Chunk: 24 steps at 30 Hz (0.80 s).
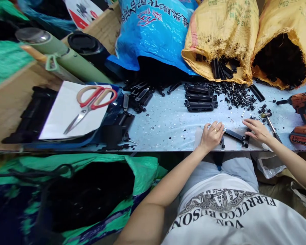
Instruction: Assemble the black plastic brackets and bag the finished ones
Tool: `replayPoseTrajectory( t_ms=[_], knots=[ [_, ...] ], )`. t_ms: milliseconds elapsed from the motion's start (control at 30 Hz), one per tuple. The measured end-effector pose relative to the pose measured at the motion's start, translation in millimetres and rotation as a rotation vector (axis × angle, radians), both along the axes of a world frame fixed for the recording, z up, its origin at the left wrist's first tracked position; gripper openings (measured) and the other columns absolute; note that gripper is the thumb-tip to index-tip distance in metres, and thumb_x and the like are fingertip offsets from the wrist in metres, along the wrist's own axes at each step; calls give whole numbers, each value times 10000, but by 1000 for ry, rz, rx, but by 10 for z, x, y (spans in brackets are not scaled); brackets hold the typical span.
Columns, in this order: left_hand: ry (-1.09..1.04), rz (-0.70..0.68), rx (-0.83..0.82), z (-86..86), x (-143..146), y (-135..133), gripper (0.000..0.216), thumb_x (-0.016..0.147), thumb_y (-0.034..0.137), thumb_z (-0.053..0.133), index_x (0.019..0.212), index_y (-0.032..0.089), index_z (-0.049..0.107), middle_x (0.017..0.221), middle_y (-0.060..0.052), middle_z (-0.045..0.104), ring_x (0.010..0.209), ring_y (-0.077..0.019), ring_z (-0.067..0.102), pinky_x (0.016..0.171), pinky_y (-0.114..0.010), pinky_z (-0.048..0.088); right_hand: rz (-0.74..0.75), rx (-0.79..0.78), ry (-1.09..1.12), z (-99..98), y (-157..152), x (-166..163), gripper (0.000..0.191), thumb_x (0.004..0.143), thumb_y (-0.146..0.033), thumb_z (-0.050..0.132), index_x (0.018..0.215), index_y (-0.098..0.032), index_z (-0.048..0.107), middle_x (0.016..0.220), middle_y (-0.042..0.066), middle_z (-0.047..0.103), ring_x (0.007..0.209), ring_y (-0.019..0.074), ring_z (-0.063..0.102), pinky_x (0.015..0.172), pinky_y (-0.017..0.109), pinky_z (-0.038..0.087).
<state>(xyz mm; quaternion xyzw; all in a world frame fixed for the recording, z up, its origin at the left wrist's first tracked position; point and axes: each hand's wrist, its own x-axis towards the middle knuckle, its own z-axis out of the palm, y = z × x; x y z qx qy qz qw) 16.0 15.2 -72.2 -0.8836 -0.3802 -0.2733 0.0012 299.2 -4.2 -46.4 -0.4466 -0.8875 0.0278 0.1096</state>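
My left hand (212, 135) rests near the table's front edge, fingers curled down on one end of a long black plastic part (234, 134). My right hand (256, 131) holds the other end of the same part, fingers bent over it. The part lies on a pale sheet (199, 135) on the blue table (168, 126). A stack of similar black parts (200, 98) sits behind my hands. Beside the stack lies a heap of small black pins (236, 95).
An orange cordless drill (302, 114) lies at the right edge, a screwdriver (271, 126) beside my right hand. Red-handled scissors (90, 103) rest on white paper at left. Yellow sacks (219, 37) and a blue sack (153, 30) of black parts lie behind; a green sack (86, 194) stands below the table.
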Motion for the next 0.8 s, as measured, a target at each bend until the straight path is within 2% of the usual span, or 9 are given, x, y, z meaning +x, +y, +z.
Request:
replayPoseTrajectory(
  t_ms=[167,267,367,433,467,533,600,700,800],
  knots=[
    [-44,99,-65,-11,-1,-22,271,895,242,449,1072,211,651,1094,-113,651,1107,-258,536,888,-436,333,-20,-14,3,-55,19,146,540,935,-474,351,1396,-192,363,1288,148,513,1131,262,505,913,416,428],
    [-34,118,-18,6,3,-16,265,892,280,464,1068,209,649,1120,-123,633,1147,-279,504,928,-474,311,75,-29,-72,-52,76,246,696,857,-621,409,1386,-171,378,1311,160,491,1144,282,487,923,427,406],
    [82,-180,18,14,88,66,309,901,338,457,1132,197,607,1166,-120,612,1184,-258,483,1006,-471,277,222,15,-166,-78,167,280,782,777,-732,411,1245,-115,520,1209,184,550,1092,293,503,937,452,368],
    [188,-415,-27,27,185,155,314,908,357,442,1124,196,603,1118,-106,629,1105,-218,537,992,-414,323,305,38,-212,-109,226,234,734,782,-748,362,1004,-100,627,963,167,622,920,262,549,851,426,397],
    [229,-477,-67,41,234,196,310,912,363,429,1087,189,616,1059,-103,643,1035,-204,568,951,-382,364,345,38,-223,-116,244,191,721,784,-757,335,878,-110,639,828,141,616,811,236,546,770,394,411],
    [254,-464,-156,98,302,245,335,925,365,378,946,169,649,895,-99,656,876,-187,600,833,-333,422,418,35,-192,-86,241,70,710,774,-780,298,706,-141,599,646,82,546,640,186,485,610,322,377],
    [182,-358,-224,211,306,214,435,946,337,278,775,166,640,727,-85,627,737,-172,593,727,-302,433,449,47,-62,35,163,-76,687,779,-780,280,634,-163,547,576,41,484,558,154,426,527,282,306],
    [-46,-248,-269,505,185,-11,575,960,326,135,608,187,567,573,-54,558,579,-147,537,615,-280,409,429,30,229,375,-99,-291,668,837,-731,201,602,-180,497,532,9,419,511,136,393,497,273,260],
    [-229,-357,-255,892,9,-373,594,960,405,139,566,187,527,528,-36,523,514,-130,488,557,-271,380,458,-81,436,743,-445,-490,688,861,-707,123,609,-186,496,526,8,396,503,141,395,497,287,264]
  ],
)
